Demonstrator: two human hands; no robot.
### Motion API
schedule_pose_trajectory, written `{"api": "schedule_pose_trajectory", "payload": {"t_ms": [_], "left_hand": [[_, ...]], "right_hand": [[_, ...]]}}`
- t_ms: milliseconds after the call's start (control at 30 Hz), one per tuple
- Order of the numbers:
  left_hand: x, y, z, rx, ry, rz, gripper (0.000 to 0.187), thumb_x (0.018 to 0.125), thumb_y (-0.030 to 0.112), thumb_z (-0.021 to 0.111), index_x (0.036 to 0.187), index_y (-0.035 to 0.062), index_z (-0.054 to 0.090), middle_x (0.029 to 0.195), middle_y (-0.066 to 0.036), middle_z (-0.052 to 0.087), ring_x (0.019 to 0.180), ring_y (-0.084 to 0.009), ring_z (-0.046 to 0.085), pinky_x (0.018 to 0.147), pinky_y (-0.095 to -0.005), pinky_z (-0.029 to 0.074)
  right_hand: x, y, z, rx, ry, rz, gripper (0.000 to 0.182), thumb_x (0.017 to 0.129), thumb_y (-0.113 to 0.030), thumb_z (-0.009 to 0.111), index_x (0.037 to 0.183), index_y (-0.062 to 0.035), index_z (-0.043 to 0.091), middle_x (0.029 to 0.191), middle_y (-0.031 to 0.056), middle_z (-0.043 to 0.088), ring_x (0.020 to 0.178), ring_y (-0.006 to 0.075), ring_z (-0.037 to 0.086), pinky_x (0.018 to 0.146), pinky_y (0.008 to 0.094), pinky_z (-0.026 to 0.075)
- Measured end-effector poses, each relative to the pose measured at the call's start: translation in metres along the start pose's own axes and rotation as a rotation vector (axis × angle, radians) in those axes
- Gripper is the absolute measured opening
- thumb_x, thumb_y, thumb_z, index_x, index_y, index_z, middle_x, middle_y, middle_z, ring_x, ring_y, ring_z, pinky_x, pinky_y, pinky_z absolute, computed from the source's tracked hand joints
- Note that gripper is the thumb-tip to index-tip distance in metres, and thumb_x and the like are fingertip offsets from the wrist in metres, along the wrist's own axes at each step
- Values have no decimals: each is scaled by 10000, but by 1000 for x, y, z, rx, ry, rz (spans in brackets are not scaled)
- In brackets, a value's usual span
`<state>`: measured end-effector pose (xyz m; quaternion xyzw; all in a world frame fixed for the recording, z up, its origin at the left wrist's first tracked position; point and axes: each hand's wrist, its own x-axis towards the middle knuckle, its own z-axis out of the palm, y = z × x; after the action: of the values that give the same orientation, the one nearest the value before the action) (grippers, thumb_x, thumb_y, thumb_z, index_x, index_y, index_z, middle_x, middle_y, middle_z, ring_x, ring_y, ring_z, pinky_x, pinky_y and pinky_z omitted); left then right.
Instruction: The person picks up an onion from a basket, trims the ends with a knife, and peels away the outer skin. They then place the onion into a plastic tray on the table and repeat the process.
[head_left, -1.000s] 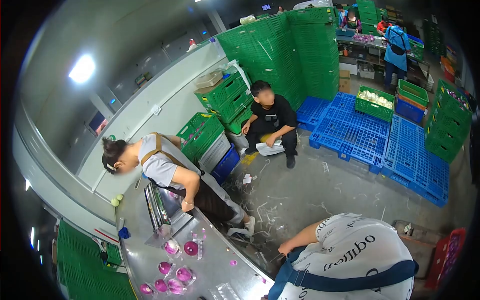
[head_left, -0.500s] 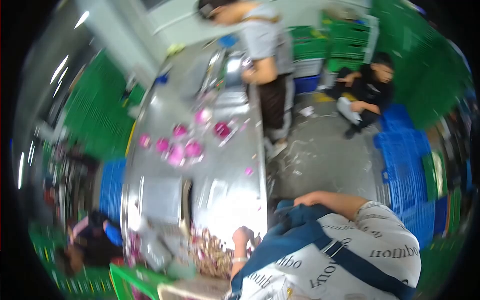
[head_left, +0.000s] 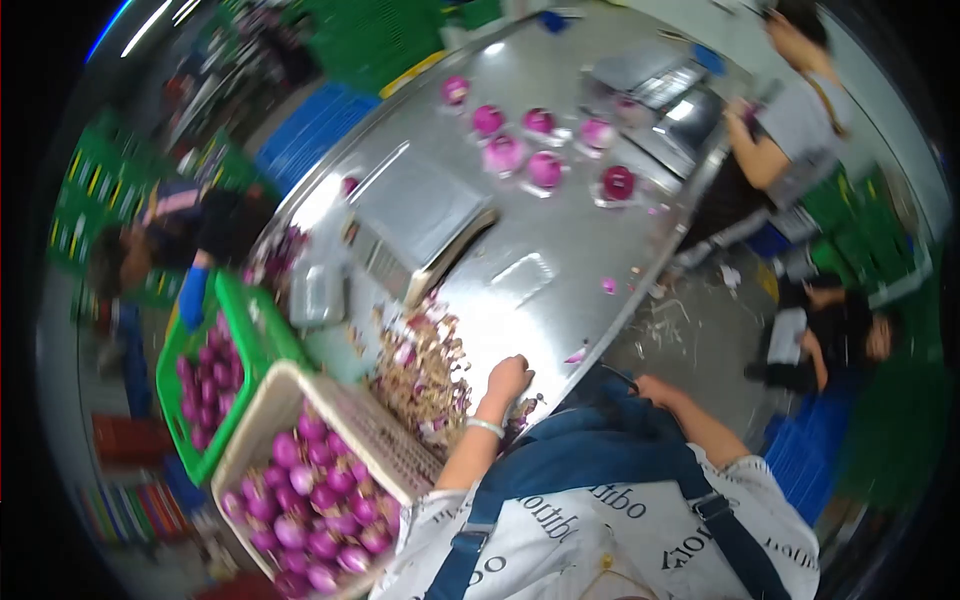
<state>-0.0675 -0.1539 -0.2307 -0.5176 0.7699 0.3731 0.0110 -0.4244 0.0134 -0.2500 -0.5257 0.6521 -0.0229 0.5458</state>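
Observation:
My left hand [head_left: 510, 378], with a bracelet at the wrist, rests on the metal table [head_left: 560, 300] with its fingers curled. Whatever may be inside it is hidden. Dry onion skins and trimmings [head_left: 425, 370] lie in a heap just left of it. Beside the table's near edge, my right hand [head_left: 655, 390] is closed in front of my blue apron [head_left: 590, 430]. A thin dark piece sticks out from its fingers, too small to name. A cream basket [head_left: 280, 380] of peeled red onions [head_left: 310, 490] stands to my lower left.
A green crate [head_left: 170, 385] of onions adjoins the cream basket. On the table are a weighing scale [head_left: 420, 220] and several wrapped onions [head_left: 545, 168]. One person [head_left: 790, 130] stands at the far right, another [head_left: 830, 330] sits lower, and a third [head_left: 200, 235] is at left.
My view has swung left and down, bringing the onion basket and green crate into full sight. My left hand still rests on the table, and my right is still at the apron.

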Motion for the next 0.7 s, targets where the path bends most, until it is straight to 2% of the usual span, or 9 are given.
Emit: {"api": "schedule_pose_trajectory", "payload": {"t_ms": [33, 67, 100, 133, 200, 300, 500, 600, 700], "left_hand": [[2, -3, 5, -12, 23, -6, 313, 803, 297, 709, 987, 44, 729, 966, -205, 719, 924, -376, 683, 833, -461, 535], [2, 1, -2, 12, -52, 7, 345, 803, 293, 711, 1036, 39, 727, 993, -206, 721, 953, -374, 681, 849, -467, 533], [3, -1, -1, -14, -53, 36, 349, 805, 292, 710, 1046, 40, 720, 1021, -204, 719, 977, -372, 679, 862, -465, 531], [2, 7, -10, 8, -78, 57, 286, 782, 263, 720, 962, 42, 700, 954, -200, 709, 933, -378, 680, 840, -482, 535], [3, 22, -32, 12, -83, 79, 318, 767, 258, 738, 1005, 52, 693, 996, -187, 708, 954, -378, 678, 838, -479, 539], [-21, 64, -93, -106, 117, 152, 398, 832, 260, 753, 1143, 37, 644, 1108, -178, 666, 1066, -362, 636, 894, -465, 513], [-153, 116, -211, -210, 687, 334, 413, 858, 228, 742, 1182, 33, 575, 1100, -147, 632, 1053, -362, 611, 900, -461, 492], [-234, 91, -237, -275, 916, 216, 396, 861, 206, 746, 1196, 44, 613, 1164, -136, 641, 1080, -352, 603, 947, -426, 486], [-312, 19, -250, -154, 1102, -306, 372, 849, 187, 769, 1167, 28, 660, 1127, -146, 674, 1043, -305, 647, 927, -400, 505]], "right_hand": [[-5, -4, -9, 8, -94, -1, 258, 799, -260, 731, 848, -11, 683, 728, 45, 672, 694, 151, 579, 658, 374, 481], [13, 49, 3, 37, -13, -115, 216, 794, -196, 729, 848, 8, 679, 751, 111, 682, 708, 135, 563, 665, 381, 493], [-52, -68, -26, 253, -24, 122, 194, 827, -156, 713, 894, 26, 700, 828, 30, 697, 771, 106, 563, 689, 355, 505], [-36, -33, -26, 286, -191, 82, 197, 859, -128, 691, 952, 44, 711, 897, -15, 691, 819, 95, 558, 718, 334, 509], [-59, -82, -34, 275, -88, 119, 185, 874, -99, 665, 969, 50, 719, 894, -23, 689, 832, 90, 561, 739, 341, 511], [-38, -97, -44, 48, -191, -52, 176, 877, -69, 644, 993, 35, 726, 880, -3, 706, 829, 83, 544, 753, 352, 513], [19, -115, -66, -212, -286, -236, 186, 871, -9, 603, 1008, 23, 723, 897, 61, 729, 841, 122, 606, 780, 360, 517], [54, -117, -63, -258, -110, -352, 204, 868, 21, 582, 1016, 17, 722, 905, 93, 740, 847, 142, 637, 793, 365, 519], [58, -162, -58, -274, 190, -501, 245, 831, 89, 574, 1024, 14, 705, 931, 181, 724, 909, 268, 706, 840, 380, 516]]}}
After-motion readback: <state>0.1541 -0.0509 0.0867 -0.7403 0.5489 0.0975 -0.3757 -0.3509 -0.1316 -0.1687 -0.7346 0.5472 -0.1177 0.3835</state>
